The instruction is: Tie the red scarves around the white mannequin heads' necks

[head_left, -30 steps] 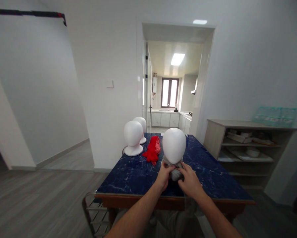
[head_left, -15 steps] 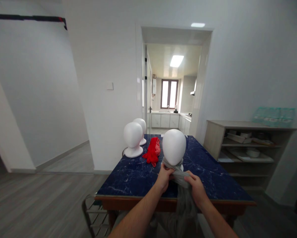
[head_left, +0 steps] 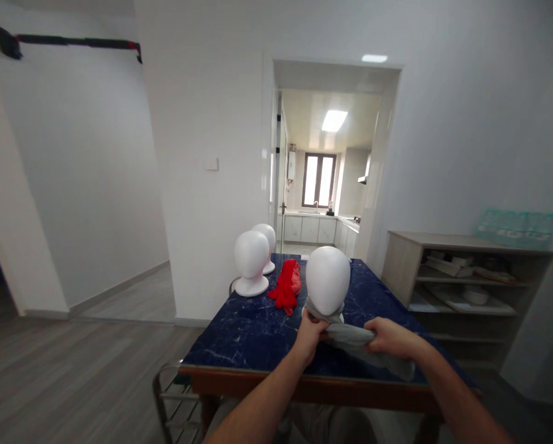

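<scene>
A white mannequin head [head_left: 328, 280] stands upright near the front of the blue marble-patterned table [head_left: 239, 333]. Around its neck goes a thin grey scarf [head_left: 350, 335]. My left hand [head_left: 309, 333] is closed on the scarf just below the chin. Off to the right, my right hand [head_left: 389, 338] grips the scarf's loose length and holds it stretched sideways, with the end trailing beneath and beyond the hand. Part of the stand is hidden behind my left hand and the cloth.
Two more white mannequin heads, one in front [head_left: 251, 262] and one behind [head_left: 266, 246], stand at the table's back left. A crumpled red cloth [head_left: 286, 287] lies beside them. A metal rack [head_left: 179, 401] is at the lower left; a shelf unit [head_left: 399, 271] stands right.
My right hand has moved right, pulling the scarf's hanging length up and out sideways. My left hand stays at the neck. The view has shifted slightly.
</scene>
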`<state>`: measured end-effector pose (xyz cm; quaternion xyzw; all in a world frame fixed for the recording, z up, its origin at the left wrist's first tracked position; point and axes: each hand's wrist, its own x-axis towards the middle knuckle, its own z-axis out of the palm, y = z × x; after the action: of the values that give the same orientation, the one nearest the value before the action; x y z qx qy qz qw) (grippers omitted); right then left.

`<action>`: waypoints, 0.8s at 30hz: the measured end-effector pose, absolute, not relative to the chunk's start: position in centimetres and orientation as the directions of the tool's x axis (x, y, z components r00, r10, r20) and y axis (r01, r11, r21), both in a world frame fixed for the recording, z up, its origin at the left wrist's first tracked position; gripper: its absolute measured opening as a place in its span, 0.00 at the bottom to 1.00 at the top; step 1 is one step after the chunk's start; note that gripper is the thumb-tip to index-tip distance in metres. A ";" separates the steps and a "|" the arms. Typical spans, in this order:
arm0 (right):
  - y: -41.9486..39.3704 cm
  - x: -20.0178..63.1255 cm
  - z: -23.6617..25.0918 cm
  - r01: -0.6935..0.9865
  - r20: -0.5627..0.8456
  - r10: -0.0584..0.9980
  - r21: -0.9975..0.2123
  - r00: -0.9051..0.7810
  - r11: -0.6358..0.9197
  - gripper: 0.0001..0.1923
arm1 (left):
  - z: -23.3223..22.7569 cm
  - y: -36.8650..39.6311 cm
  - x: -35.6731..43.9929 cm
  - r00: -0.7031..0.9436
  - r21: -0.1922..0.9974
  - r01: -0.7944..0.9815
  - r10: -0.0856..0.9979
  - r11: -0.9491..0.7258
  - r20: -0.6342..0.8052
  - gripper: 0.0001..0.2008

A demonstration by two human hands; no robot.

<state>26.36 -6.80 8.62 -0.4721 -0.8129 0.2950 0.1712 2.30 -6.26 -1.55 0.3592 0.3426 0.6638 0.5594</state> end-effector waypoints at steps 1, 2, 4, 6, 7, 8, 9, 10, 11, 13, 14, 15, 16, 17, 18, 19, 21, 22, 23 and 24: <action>-6.7 26.5 9.1 0.643 0.041 0.871 -0.658 -0.489 0.392 0.01 | -1.4 -6.3 2.2 -0.114 0.859 -0.494 0.989 -0.137 0.093 0.45; -6.6 26.6 9.5 0.600 0.078 0.869 -0.693 -0.488 0.400 0.01 | -1.3 -6.4 2.1 -0.110 0.859 -0.494 0.990 -0.133 0.090 0.44; -6.7 26.8 9.9 0.470 0.121 0.864 -0.798 -0.488 0.378 0.04 | -0.9 -6.4 1.4 -0.074 0.870 -0.482 0.994 -0.105 0.079 0.39; -7.0 26.9 9.8 0.324 0.120 0.868 -0.896 -0.482 0.303 0.08 | -0.4 -6.1 0.1 -0.012 0.911 -0.410 0.999 -0.047 0.046 0.33; -7.1 26.9 9.6 0.268 0.106 0.874 -0.928 -0.475 0.258 0.11 | -0.2 -5.8 -0.7 -0.004 0.941 -0.337 1.000 -0.024 0.024 0.29; -7.2 27.0 9.4 0.233 0.088 0.882 -0.948 -0.464 0.217 0.13 | 0.0 -5.5 -1.6 -0.030 0.970 -0.241 0.999 -0.025 0.018 0.26; -7.2 27.0 9.2 0.216 0.069 0.890 -0.959 -0.451 0.184 0.15 | 0.1 -5.2 -2.5 -0.086 0.990 -0.130 0.995 -0.052 0.041 0.21; -7.2 27.0 9.0 0.214 0.053 0.897 -0.963 -0.440 0.162 0.17 | 0.1 -4.8 -3.4 -0.159 0.995 -0.020 0.983 -0.099 0.094 0.17; -7.1 27.0 8.9 0.219 0.044 0.904 -0.964 -0.426 0.150 0.17 | 0.0 -4.5 -4.2 -0.219 0.985 0.077 0.961 -0.157 0.171 0.14; -6.8 27.1 9.0 0.242 0.034 0.915 -0.960 -0.402 0.142 0.18 | -0.4 -4.1 -5.3 -0.217 0.938 0.201 0.921 -0.281 0.322 0.17; -6.7 27.1 9.2 0.254 0.028 0.919 -0.957 -0.393 0.138 0.18 | -0.7 -4.0 -5.6 -0.163 0.915 0.231 0.914 -0.330 0.371 0.24; -6.6 27.2 9.5 0.266 0.018 0.921 -0.955 -0.389 0.131 0.19 | -1.0 -4.0 -5.8 -0.098 0.896 0.251 0.911 -0.367 0.401 0.30; -6.6 27.4 9.9 0.274 0.005 0.920 -0.954 -0.392 0.122 0.20 | -1.3 -4.0 -5.9 -0.037 0.877 0.273 0.906 -0.396 0.421 0.35; -6.6 27.6 10.3 0.279 -0.006 0.916 -0.953 -0.401 0.116 0.20 | -1.6 -4.1 -5.9 0.004 0.858 0.301 0.901 -0.415 0.435 0.38; -6.7 27.8 10.9 0.288 -0.012 0.908 -0.950 -0.419 0.120 0.19 | -1.9 -4.3 -5.8 0.019 0.841 0.334 0.896 -0.424 0.444 0.40; -6.9 28.2 11.4 0.306 -0.017 0.898 -0.943 -0.440 0.132 0.17 | -2.0 -4.4 -5.7 0.013 0.827 0.366 0.891 -0.426 0.453 0.42; -7.2 29.4 12.4 0.386 -0.033 0.871 -0.904 -0.490 0.183 0.13 | -2.2 -4.7 -5.5 -0.005 0.805 0.422 0.887 -0.417 0.463 0.43; -7.2 30.2 12.9 0.446 -0.050 0.855 -0.868 -0.517 0.219 0.12 | -2.2 -4.8 -5.5 -0.005 0.792 0.457 0.890 -0.404 0.457 0.44; -7.2 31.1 13.3 0.515 -0.074 0.839 -0.817 -0.540 0.259 0.12 | -2.1 -4.9 -5.4 0.003 0.776 0.501 0.897 -0.384 0.443 0.45; -7.0 32.3 13.5 0.583 -0.100 0.827 -0.755 -0.553 0.299 0.12 | -2.0 -4.9 -5.4 0.016 0.753 0.551 0.907 -0.360 0.422 0.46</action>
<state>32.25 -7.05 13.53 -0.4459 -0.7906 0.3893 0.1566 -5.42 -4.93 -2.03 0.6859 0.5314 0.4577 0.1941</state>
